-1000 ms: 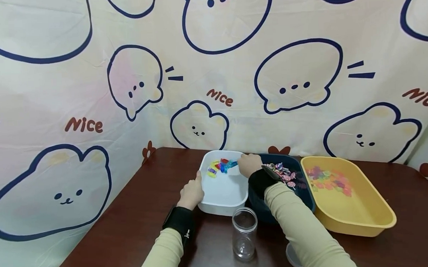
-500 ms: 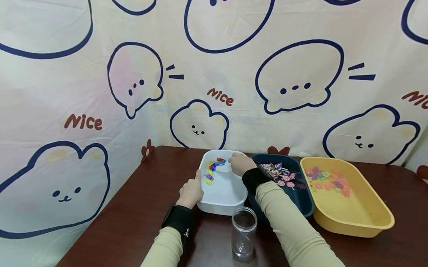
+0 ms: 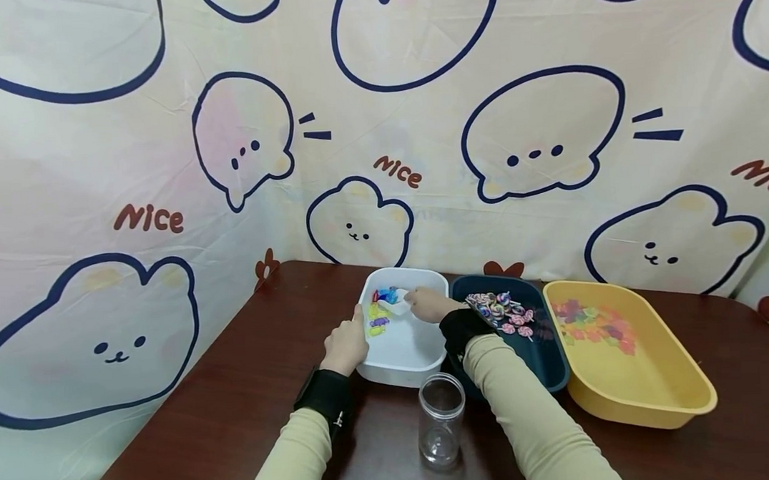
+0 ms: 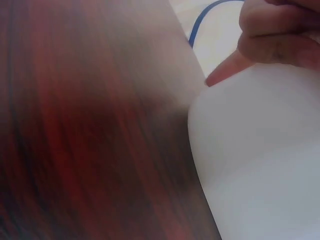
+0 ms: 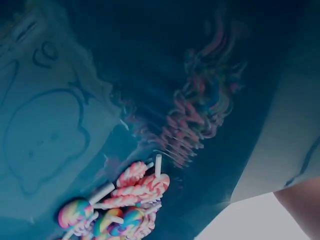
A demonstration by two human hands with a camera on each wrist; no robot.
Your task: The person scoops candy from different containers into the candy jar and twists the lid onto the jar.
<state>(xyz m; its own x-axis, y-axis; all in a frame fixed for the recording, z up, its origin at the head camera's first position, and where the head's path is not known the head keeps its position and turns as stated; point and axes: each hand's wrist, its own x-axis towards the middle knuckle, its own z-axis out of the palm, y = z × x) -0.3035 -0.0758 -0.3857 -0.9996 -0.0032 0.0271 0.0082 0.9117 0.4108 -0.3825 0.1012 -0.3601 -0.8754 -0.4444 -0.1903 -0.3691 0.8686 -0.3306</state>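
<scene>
My left hand (image 3: 345,346) grips the left rim of a white basin (image 3: 400,374). In the left wrist view this hand (image 4: 277,42) has one finger stretched along the rim, the others curled. Over the basin's far half, my right hand (image 3: 429,305) holds a white, spoon-like utensil (image 3: 395,305), mostly covered by the hand. Small blue and red translucent pieces (image 3: 385,295) lie at the utensil's far-left end. Yellow and purple pieces (image 3: 378,320) are along the basin's left side. The right wrist view shows only an edge of the right hand (image 5: 299,207).
A dark blue basin (image 3: 553,371) with small lollipops (image 3: 500,308) stands under my right forearm. Right of it is a yellow basin (image 3: 652,400) with colourful translucent pieces (image 3: 594,322). A clear lidless jar (image 3: 441,424) stands upright in front of the white basin.
My right hand has moved left from the white basin's right rim, bringing the white utensil among the pieces. The coloured pieces have shifted left. My left hand stays on the rim.
</scene>
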